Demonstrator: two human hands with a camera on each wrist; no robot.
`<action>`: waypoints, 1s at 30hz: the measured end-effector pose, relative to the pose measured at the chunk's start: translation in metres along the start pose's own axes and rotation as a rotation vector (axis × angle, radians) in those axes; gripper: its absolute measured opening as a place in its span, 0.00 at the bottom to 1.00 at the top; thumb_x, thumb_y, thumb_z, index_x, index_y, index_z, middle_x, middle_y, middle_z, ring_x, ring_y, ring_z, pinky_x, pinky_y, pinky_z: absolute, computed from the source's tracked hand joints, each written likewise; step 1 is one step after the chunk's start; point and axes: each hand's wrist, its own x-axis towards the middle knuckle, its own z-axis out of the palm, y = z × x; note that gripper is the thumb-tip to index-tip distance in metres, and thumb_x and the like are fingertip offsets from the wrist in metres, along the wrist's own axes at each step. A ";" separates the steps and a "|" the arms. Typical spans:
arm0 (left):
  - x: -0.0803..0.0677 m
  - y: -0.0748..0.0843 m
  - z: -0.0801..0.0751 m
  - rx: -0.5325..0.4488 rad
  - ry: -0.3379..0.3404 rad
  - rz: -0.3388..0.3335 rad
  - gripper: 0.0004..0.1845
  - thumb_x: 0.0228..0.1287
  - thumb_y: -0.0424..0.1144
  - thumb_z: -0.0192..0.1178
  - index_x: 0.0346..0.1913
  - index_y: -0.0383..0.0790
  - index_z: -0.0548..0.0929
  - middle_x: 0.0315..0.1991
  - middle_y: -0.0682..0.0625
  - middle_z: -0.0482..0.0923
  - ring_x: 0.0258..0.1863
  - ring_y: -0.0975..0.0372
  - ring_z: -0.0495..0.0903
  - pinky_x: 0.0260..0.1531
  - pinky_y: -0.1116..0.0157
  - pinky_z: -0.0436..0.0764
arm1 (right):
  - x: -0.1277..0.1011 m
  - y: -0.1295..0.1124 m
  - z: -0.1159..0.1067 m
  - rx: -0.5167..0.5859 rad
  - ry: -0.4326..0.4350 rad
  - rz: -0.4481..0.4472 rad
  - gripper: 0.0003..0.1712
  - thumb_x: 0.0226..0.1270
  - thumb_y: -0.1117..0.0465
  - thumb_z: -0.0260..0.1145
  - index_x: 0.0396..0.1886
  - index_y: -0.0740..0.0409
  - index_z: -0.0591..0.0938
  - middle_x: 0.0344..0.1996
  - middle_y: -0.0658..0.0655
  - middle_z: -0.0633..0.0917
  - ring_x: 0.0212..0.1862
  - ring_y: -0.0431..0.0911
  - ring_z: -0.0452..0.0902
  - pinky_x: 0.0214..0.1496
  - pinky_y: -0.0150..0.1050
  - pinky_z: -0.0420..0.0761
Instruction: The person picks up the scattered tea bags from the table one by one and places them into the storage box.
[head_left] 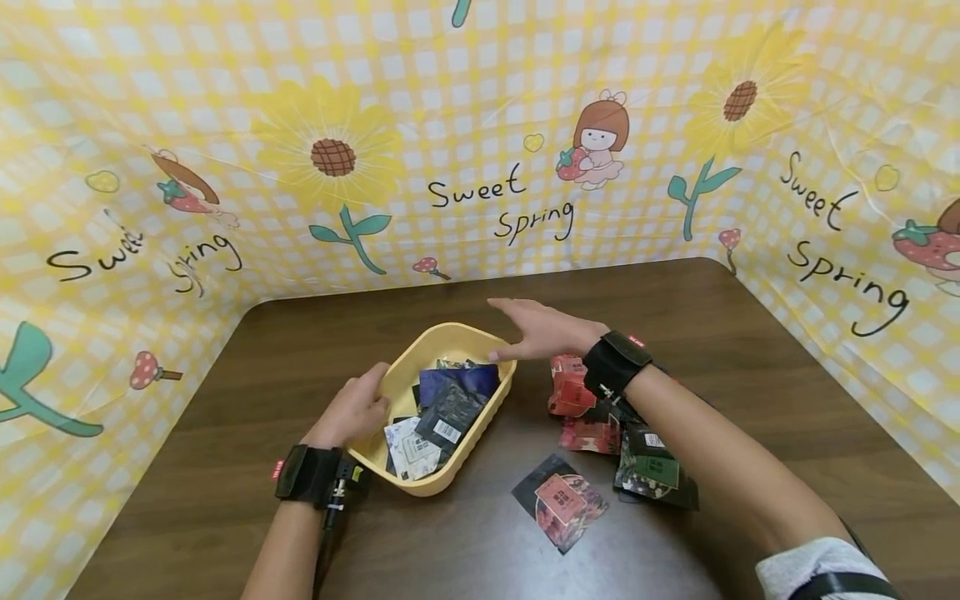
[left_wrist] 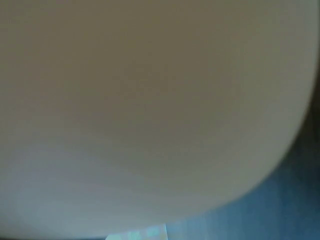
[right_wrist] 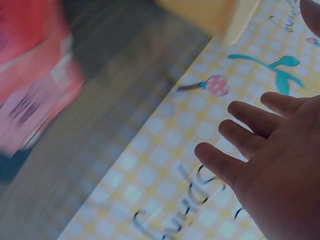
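Observation:
A yellow plastic basket [head_left: 433, 483] stands on the brown table, tilted slightly across the head view. Inside it lie several flat packets, among them a dark packet [head_left: 452, 412], a blue packet [head_left: 483, 379] and a white packet [head_left: 412, 448]. My left hand [head_left: 351, 412] grips the basket's left rim. At the far right rim is my right hand [head_left: 551, 327], fingers extended and its thumb at the edge. The right wrist view shows that right hand [right_wrist: 280, 145] with spread fingers and nothing in its palm. A blurred pale surface covers most of the left wrist view.
Right of the basket, red packets [head_left: 572, 392] and a dark packet with a green label [head_left: 654, 467] lie in a loose pile, partly under my right forearm. A single packet with a pink label [head_left: 561, 502] lies nearer. A checkered cloth [head_left: 480, 108] walls the table's back and sides.

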 end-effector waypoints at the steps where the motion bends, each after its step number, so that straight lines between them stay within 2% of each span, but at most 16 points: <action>1: 0.000 0.000 0.000 0.003 0.001 -0.001 0.21 0.65 0.28 0.48 0.61 0.36 0.67 0.38 0.39 0.79 0.28 0.58 0.78 0.24 0.66 0.77 | -0.003 0.004 0.000 0.004 -0.002 0.018 0.54 0.60 0.34 0.61 0.77 0.49 0.48 0.76 0.57 0.55 0.77 0.54 0.48 0.75 0.52 0.54; 4: -0.001 0.000 -0.001 0.008 0.010 0.004 0.20 0.64 0.28 0.49 0.60 0.37 0.68 0.36 0.40 0.79 0.27 0.59 0.77 0.24 0.66 0.76 | -0.013 0.017 -0.002 -0.005 -0.018 0.076 0.55 0.58 0.33 0.63 0.77 0.48 0.48 0.76 0.58 0.55 0.77 0.56 0.49 0.73 0.55 0.57; 9: 0.000 0.002 0.000 -0.014 0.000 0.030 0.21 0.63 0.27 0.48 0.60 0.36 0.68 0.35 0.39 0.79 0.27 0.59 0.77 0.23 0.66 0.76 | -0.033 0.036 -0.006 -0.059 -0.071 0.193 0.55 0.53 0.33 0.66 0.75 0.50 0.54 0.73 0.61 0.61 0.73 0.58 0.56 0.69 0.58 0.64; 13: 0.002 0.004 0.002 0.002 0.008 0.042 0.20 0.63 0.26 0.48 0.59 0.35 0.68 0.34 0.40 0.79 0.26 0.59 0.77 0.23 0.66 0.76 | -0.048 0.047 -0.006 -0.126 -0.142 0.238 0.52 0.55 0.37 0.67 0.73 0.56 0.59 0.70 0.64 0.65 0.71 0.60 0.60 0.66 0.59 0.67; 15: 0.002 0.004 0.004 0.007 0.009 0.044 0.20 0.63 0.26 0.48 0.58 0.34 0.68 0.34 0.40 0.79 0.26 0.59 0.77 0.23 0.66 0.76 | -0.053 0.050 -0.004 -0.148 -0.169 0.243 0.48 0.55 0.38 0.67 0.69 0.59 0.64 0.66 0.64 0.70 0.66 0.59 0.66 0.61 0.56 0.71; 18: 0.000 0.002 0.005 0.013 0.015 0.052 0.20 0.62 0.26 0.49 0.59 0.33 0.68 0.35 0.40 0.79 0.26 0.59 0.77 0.23 0.65 0.76 | -0.055 0.054 0.003 -0.175 -0.199 0.236 0.41 0.51 0.35 0.68 0.57 0.58 0.74 0.53 0.59 0.77 0.52 0.53 0.73 0.48 0.46 0.76; 21: 0.000 0.000 0.007 0.011 0.021 0.053 0.21 0.63 0.26 0.49 0.59 0.34 0.68 0.35 0.39 0.79 0.27 0.59 0.77 0.23 0.66 0.76 | -0.055 0.056 0.011 -0.204 -0.218 0.244 0.36 0.46 0.31 0.70 0.45 0.53 0.77 0.40 0.53 0.77 0.40 0.47 0.70 0.35 0.38 0.69; 25: 0.001 -0.001 0.008 0.012 0.020 0.057 0.21 0.63 0.27 0.49 0.59 0.35 0.68 0.36 0.39 0.80 0.27 0.59 0.77 0.23 0.66 0.76 | -0.056 0.056 0.019 -0.227 -0.212 0.274 0.34 0.42 0.32 0.72 0.39 0.50 0.76 0.36 0.51 0.75 0.37 0.46 0.68 0.32 0.37 0.65; 30: 0.003 0.002 0.006 0.016 0.018 0.065 0.21 0.62 0.26 0.49 0.59 0.35 0.69 0.35 0.40 0.79 0.27 0.59 0.77 0.23 0.66 0.75 | -0.056 0.055 0.023 -0.208 -0.196 0.266 0.32 0.42 0.37 0.75 0.38 0.52 0.74 0.32 0.51 0.73 0.34 0.45 0.67 0.32 0.36 0.63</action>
